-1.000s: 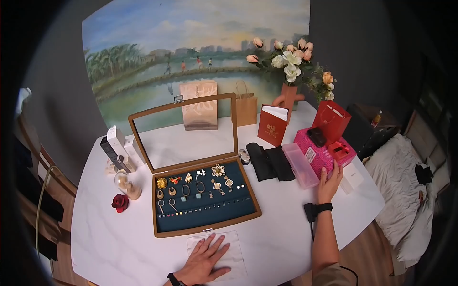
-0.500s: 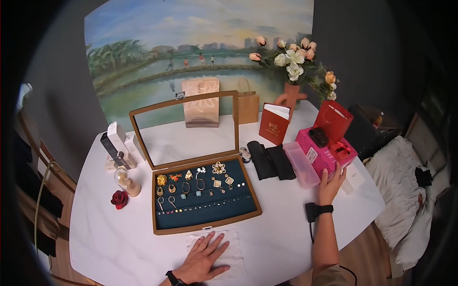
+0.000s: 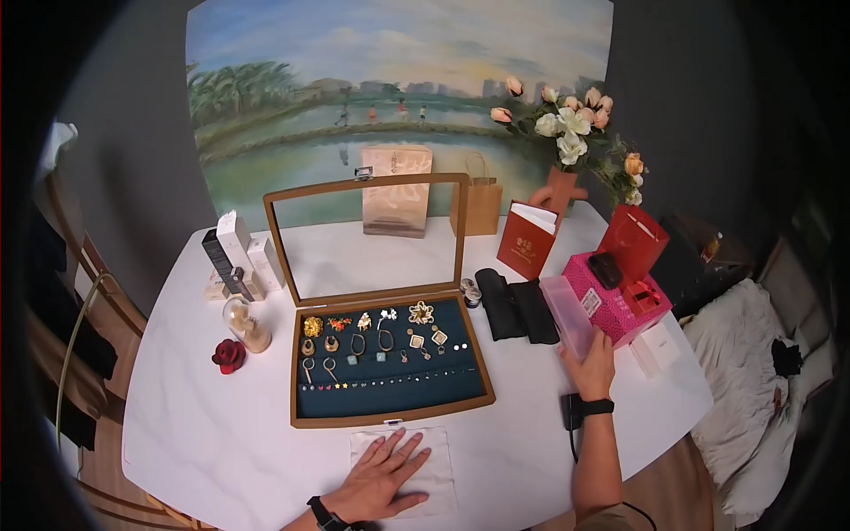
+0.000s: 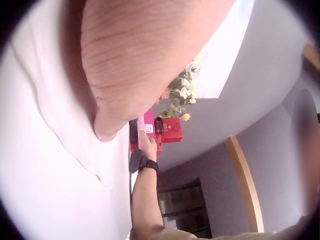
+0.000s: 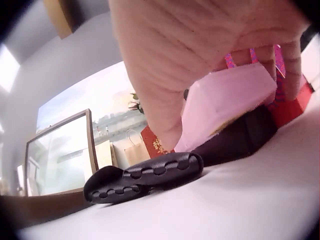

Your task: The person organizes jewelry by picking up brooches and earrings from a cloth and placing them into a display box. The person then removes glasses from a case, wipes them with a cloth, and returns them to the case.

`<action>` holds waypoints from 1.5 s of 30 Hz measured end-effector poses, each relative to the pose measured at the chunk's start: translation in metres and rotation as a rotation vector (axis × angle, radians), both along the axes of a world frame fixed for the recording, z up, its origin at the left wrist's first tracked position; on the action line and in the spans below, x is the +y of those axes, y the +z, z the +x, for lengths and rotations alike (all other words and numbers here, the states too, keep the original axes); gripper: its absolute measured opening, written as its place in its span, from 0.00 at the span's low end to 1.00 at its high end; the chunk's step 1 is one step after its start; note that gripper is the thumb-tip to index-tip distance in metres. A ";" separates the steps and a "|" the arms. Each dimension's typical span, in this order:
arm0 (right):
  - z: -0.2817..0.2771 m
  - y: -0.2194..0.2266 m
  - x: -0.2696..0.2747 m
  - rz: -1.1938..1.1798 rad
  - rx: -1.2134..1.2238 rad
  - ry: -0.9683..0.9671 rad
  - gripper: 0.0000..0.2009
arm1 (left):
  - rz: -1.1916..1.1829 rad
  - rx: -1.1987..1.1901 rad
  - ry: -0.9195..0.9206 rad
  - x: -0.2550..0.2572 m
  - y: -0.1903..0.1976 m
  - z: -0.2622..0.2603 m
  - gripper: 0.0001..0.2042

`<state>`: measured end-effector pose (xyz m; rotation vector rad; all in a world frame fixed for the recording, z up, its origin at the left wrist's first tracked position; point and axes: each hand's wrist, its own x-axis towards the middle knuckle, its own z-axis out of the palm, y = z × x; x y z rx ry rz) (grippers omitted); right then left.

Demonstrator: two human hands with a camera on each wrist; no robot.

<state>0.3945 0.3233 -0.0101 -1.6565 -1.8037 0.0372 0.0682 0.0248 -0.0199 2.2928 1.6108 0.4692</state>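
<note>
Here the right hand (image 3: 591, 365) is closing on the near end of the translucent pink box (image 3: 567, 316), thumb and fingers curling round it; the right wrist view is showing those fingers (image 5: 292, 65) wrapping over the box's pale lid, so the hold looks like a real grip rather than a mere touch. The box is sitting on the white bench (image 3: 204, 425) toward the right side, just beside the magenta gift box (image 3: 595, 296) on its right and the black fabric rolls (image 3: 519, 310) on its left, and gripping it at the near end is probably the easiest way in between those neighbours.

The left hand (image 3: 382, 473) is lying flat, fingers straight and spread, pressing on the white cloth (image 3: 437, 482) at the near edge of the bench. Holding nothing, it seems to be keeping the cloth spread and steady.

Just beyond the cloth, the wooden jewellery case (image 3: 390, 358) is standing with its glass lid propped upright, leaving the earrings and brooches on the dark lining open to reach. Farther off, a red gift bag (image 3: 632, 243) and a vase of flowers (image 3: 567, 142) are standing to the right.
</note>
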 end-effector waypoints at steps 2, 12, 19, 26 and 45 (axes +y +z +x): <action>0.004 -0.011 0.008 0.018 0.002 0.011 0.37 | 0.013 0.013 -0.011 -0.001 0.000 0.000 0.37; -0.006 0.005 -0.001 0.172 0.157 0.145 0.36 | 0.160 -0.062 0.062 0.002 0.000 -0.004 0.32; -0.047 0.039 -0.055 -0.039 0.637 0.793 0.39 | 0.077 -0.544 0.223 -0.001 0.012 -0.008 0.23; -0.084 0.051 -0.104 -0.517 0.451 1.277 0.31 | 0.726 -0.780 0.455 -0.003 -0.010 -0.019 0.37; -0.100 0.029 -0.110 -0.582 0.240 1.386 0.36 | 0.412 -0.227 0.309 -0.002 0.036 -0.028 0.30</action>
